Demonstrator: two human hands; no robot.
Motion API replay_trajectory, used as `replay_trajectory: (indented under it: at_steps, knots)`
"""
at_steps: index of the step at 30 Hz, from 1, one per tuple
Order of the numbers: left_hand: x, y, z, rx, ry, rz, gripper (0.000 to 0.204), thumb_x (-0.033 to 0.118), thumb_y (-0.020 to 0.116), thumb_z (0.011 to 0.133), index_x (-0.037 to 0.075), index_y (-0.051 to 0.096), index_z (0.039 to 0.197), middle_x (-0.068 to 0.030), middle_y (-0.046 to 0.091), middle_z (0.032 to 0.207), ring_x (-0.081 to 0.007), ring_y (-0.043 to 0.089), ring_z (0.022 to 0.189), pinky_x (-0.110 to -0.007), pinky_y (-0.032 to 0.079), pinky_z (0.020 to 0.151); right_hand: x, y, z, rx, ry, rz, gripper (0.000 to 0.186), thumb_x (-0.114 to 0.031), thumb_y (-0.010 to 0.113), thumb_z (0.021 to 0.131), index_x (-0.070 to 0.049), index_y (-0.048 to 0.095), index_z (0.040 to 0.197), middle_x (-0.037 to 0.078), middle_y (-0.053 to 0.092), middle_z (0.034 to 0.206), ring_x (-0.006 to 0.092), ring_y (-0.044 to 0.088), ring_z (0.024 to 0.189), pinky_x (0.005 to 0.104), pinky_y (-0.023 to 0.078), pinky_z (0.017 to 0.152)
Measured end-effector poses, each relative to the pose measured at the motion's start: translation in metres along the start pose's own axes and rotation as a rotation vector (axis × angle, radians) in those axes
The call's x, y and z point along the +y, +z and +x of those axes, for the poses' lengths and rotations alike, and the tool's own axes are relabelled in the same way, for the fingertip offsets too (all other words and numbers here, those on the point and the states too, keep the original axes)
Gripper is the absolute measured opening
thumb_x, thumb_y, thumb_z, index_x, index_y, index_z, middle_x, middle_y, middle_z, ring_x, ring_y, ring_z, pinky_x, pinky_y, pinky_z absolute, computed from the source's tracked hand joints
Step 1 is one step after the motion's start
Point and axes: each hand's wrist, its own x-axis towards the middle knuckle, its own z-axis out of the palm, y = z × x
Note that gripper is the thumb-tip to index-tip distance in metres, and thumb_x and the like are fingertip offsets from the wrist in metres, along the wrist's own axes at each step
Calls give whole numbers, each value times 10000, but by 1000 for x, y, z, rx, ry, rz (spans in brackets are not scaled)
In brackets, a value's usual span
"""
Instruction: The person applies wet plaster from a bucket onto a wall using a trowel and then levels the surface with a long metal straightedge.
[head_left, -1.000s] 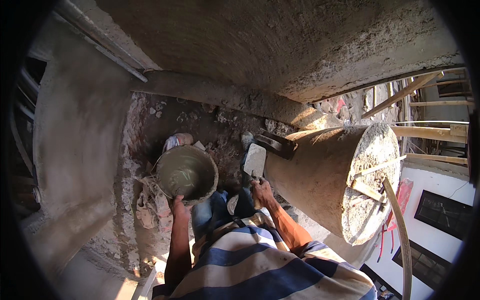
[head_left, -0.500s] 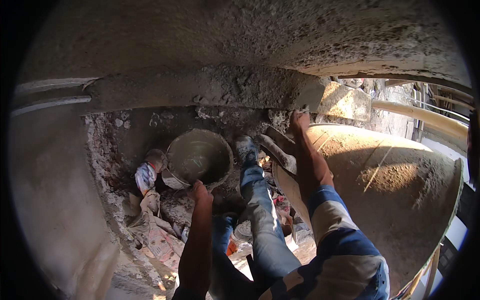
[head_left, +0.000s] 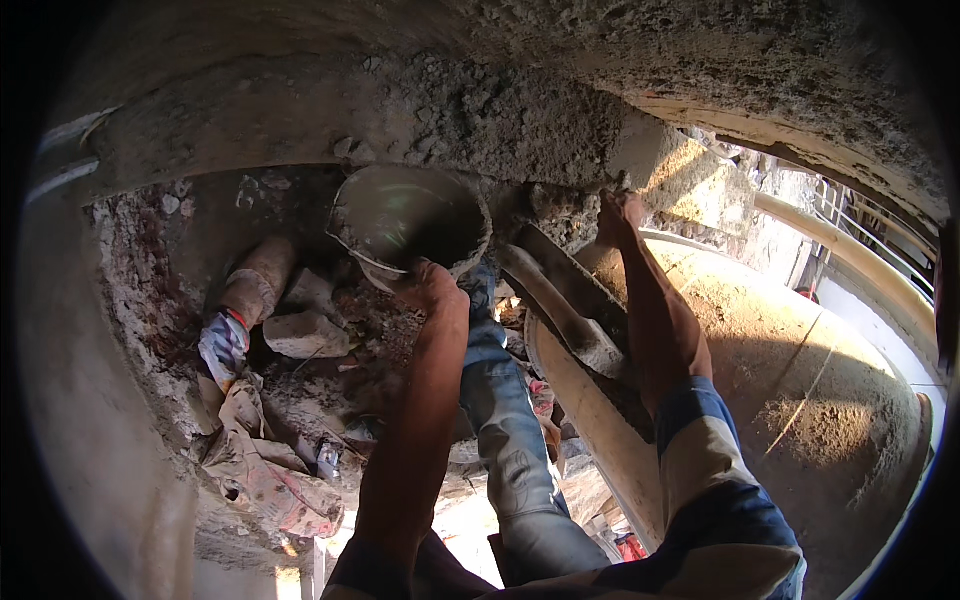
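My left hand [head_left: 432,287] grips the near rim of a round bucket [head_left: 484,235]. The bucket is mortar-stained, and its shadowed inside looks grey and wet. It is tilted slightly and stands out over the rubble, close to the rough wall. My right hand [head_left: 622,212] is closed beside the ledge at the foot of the wall. Whatever it holds is hidden or too small to make out. Just left of my right forearm lies a long, pale, mortar-crusted piece [head_left: 560,305] against a dark slab.
A large curved, sand-dusted surface [head_left: 740,310] fills the right. A stained cylindrical piece [head_left: 262,275], a broken block [head_left: 305,335] and a crumpled sack [head_left: 265,470] lie at left. My leg [head_left: 505,410] stands between my arms. A pale pole [head_left: 850,235] runs at far right.
My left hand has raised the bucket and moved it away from me, toward the wall, uncovering the block and rubble. My right hand stays near the ledge. The view has shifted.
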Motion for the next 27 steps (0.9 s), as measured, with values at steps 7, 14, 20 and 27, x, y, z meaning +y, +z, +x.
replay_trajectory:
  at_steps: [7, 14, 20, 27]
  knots:
    - [25, 23, -36, 5, 163, -207, 678, -1, 353, 848, 243, 207, 1464, -88, 414, 1353, -157, 434, 806, -289, 380, 598, -55, 34, -73, 84, -253, -148, 273, -273, 578, 798, -3, 610, 814, 207, 643, 734, 329, 628, 632, 410, 480, 547]
    - [63, 35, -65, 94, 179, 78, 705, 38, 424, 868, 227, 117, 1474, -196, 359, 1373, -299, 520, 988, -376, 499, 761, -151, 42, -175, -104, -601, -399, 239, -271, 354, 923, -81, 467, 1013, 205, 606, 953, 390, 611, 784, 469, 504, 655]
    - [83, 59, -98, 22, 73, 381, 769, 115, 494, 869, 211, 21, 1467, -286, 319, 1368, -403, 472, 1164, -500, 427, 965, -155, -26, 29, 110, -776, -640, 359, -308, 287, 977, -75, 488, 1161, 190, 588, 963, 369, 599, 814, 452, 520, 673]
    - [77, 76, -114, 128, -65, 384, 792, 73, 515, 850, 189, 29, 1464, -276, 308, 1372, -409, 449, 1180, -468, 434, 993, -122, 70, -43, -342, -841, -133, 405, -389, 443, 921, -62, 677, 877, 152, 656, 716, 286, 632, 606, 337, 500, 499]
